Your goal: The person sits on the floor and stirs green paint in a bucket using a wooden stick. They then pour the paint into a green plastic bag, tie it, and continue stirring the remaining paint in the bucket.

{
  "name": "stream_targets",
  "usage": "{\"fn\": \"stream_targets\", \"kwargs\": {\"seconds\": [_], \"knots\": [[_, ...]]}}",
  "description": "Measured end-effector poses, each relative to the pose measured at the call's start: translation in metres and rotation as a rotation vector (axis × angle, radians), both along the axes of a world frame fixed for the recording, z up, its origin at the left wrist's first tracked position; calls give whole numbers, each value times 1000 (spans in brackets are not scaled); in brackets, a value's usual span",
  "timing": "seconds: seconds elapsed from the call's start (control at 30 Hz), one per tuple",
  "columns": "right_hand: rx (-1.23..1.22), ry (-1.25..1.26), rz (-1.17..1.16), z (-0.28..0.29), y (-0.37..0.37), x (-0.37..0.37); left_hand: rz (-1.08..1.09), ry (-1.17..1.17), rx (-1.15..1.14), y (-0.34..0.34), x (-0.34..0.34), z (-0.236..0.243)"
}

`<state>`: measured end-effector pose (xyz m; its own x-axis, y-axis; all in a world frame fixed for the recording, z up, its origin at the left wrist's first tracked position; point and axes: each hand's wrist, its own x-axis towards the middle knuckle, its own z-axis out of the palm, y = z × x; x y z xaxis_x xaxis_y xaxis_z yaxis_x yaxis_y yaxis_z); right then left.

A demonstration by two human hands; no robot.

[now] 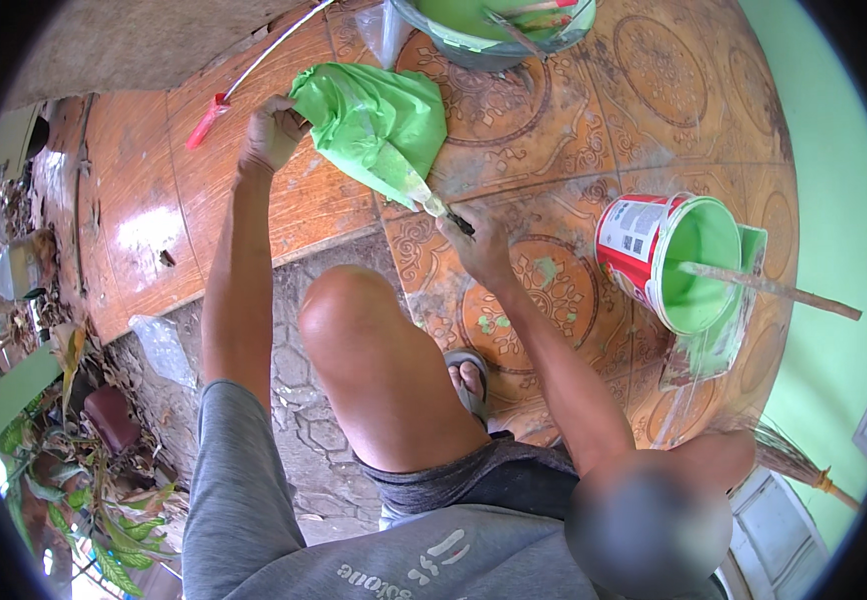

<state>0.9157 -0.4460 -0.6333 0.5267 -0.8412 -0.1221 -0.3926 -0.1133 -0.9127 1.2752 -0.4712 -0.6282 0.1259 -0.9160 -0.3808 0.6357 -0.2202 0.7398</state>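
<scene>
A crumpled plastic bag (378, 115), coated in wet-looking bright green paint, lies on the tiled step in front of me. My left hand (273, 133) pinches its left edge between the fingers. In my right hand (478, 245) is a scraper (413, 185) with a dark handle end and a pale, green-smeared blade. That blade lies against the bag's lower right part, and its tip cannot be made out clearly among the paint. My right fingers are closed round the handle.
At the far side sits a basin (463, 45) of green paint with tools in it. To the right, a red-and-white bucket (633, 250) lies tilted, a stick (773, 290) across its mouth. A red-handled tool (210, 120) is left of my left hand; a broom (793, 460) leans by the wall.
</scene>
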Motion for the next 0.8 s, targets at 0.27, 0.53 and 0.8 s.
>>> {"fn": "stream_targets", "kwargs": {"seconds": [0.27, 0.53, 0.8], "knots": [[-33, 21, 9, 6, 3, 5, 95, -92, -3, 13, -18, -1], [-42, -11, -42, 7, 4, 12, 131, -109, 34, 22, -31, -6], [-94, -5, -64, -5, -2, 29, 108, -123, 35, 22, -29, -12]]}}
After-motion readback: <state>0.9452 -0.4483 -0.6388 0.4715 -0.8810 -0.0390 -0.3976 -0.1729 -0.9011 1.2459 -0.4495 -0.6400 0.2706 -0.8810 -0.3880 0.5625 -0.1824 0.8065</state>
